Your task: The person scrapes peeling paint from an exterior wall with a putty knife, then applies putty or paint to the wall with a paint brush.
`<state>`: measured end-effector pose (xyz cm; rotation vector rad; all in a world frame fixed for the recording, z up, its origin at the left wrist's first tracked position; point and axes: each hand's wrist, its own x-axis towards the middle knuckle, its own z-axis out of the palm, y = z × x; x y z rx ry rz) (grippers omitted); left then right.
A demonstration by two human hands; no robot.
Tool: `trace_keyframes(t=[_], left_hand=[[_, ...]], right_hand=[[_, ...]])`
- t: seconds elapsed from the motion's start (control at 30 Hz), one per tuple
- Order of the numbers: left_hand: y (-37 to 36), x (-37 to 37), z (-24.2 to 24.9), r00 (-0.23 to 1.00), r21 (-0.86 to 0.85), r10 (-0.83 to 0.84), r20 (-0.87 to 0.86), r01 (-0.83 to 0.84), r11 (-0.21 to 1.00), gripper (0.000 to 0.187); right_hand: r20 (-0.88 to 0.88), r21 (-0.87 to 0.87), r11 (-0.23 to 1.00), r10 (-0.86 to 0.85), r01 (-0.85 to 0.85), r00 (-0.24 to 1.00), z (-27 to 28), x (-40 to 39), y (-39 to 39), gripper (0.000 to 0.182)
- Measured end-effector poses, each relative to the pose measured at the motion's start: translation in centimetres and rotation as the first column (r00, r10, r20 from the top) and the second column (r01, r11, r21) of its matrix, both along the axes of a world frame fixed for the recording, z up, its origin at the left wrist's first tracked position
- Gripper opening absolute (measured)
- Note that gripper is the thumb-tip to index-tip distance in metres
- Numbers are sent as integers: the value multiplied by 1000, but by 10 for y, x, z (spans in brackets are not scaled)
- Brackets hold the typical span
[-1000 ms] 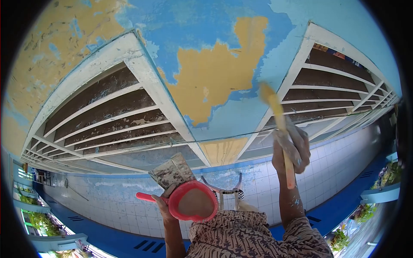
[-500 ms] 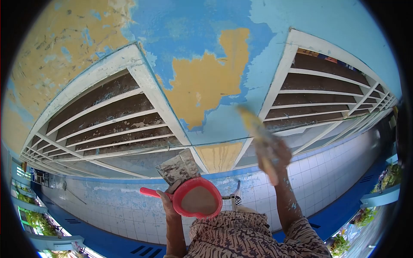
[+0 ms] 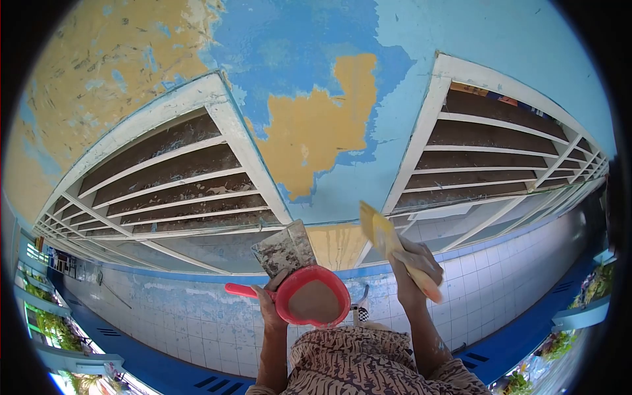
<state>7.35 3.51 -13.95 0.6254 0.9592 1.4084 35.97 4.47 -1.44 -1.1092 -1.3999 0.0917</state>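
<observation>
Big wall (image 3: 500,39) fills most of the view, sky-blue paint over it with a darker blue area up top and bare yellow-tan patches, one large at far left, one irregular patch (image 3: 316,138) in the middle between the vents. Two white-framed louvered vents cut into it: left vent (image 3: 164,184) wide and slanted, right vent (image 3: 487,151) narrower, both with dirty brown slats. Below them a band of white tiles (image 3: 164,316) with a blue strip under it, green plants at the low left and right edges. Patterned brown cloth (image 3: 362,362) sits at bottom centre between the two forearms. Left hand (image 3: 271,304) is closed around the pink handle of a red scoop (image 3: 311,303) holding brownish paste, and the same hand pins a grey, spattered trowel blade (image 3: 284,249) that sticks up just behind the scoop. Right hand (image 3: 413,266) is wrapped tight around a yellow putty knife (image 3: 394,247), blade pointing up-left, handle end poking out lower right; blade sits in front of the lower edge of the right vent frame, near the scoop but apart from it. Nothing blocks the middle patch.
</observation>
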Motion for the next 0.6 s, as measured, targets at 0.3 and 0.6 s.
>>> trace_keyframes(t=[0.3,0.6], left_hand=[[0,36,5,990,38,-126,60,124,992,100],[-1,42,19,895,82,-439,-85,445,892,106]], right_hand=[[-57,-412,845,348,-340,936,3,-36,-38,19],[-587,-425,755,189,-499,787,-41,14,0,39]])
